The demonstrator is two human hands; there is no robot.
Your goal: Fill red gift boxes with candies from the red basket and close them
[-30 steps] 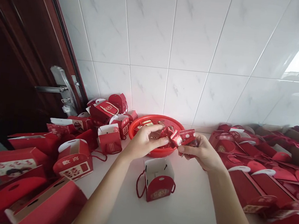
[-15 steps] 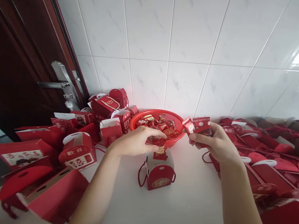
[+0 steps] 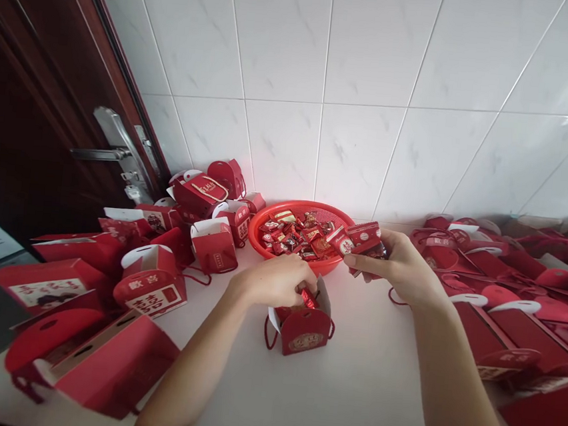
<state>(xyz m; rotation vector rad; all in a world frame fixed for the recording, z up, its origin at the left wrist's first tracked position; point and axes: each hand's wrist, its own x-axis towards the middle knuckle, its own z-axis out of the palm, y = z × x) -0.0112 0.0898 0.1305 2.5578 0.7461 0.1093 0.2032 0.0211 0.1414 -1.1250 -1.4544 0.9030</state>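
Observation:
A small red gift box (image 3: 305,332) with cord handles stands on the white table, its top flaps open. My left hand (image 3: 280,281) reaches into the box from the left, its fingertips partly hidden, closed on a red candy packet (image 3: 308,298). To the right, above the table, my right hand (image 3: 399,264) grips several red wrapped candies (image 3: 364,237) in a bunch. Behind the box sits a red plastic basket (image 3: 328,209) that holds loose candies (image 3: 294,234) in red wrappers.
Assembled red gift boxes (image 3: 119,364) crowd the table's left side. Flat or partly folded red boxes (image 3: 519,323) are heaped on the right. A white tiled wall (image 3: 369,60) closes off the back, and a dark door with a metal handle (image 3: 101,154) stands at the left.
My left hand has lowered the candy packet from above the box into its opening. My right hand, with its candies, has shifted slightly left. The view has tilted a little.

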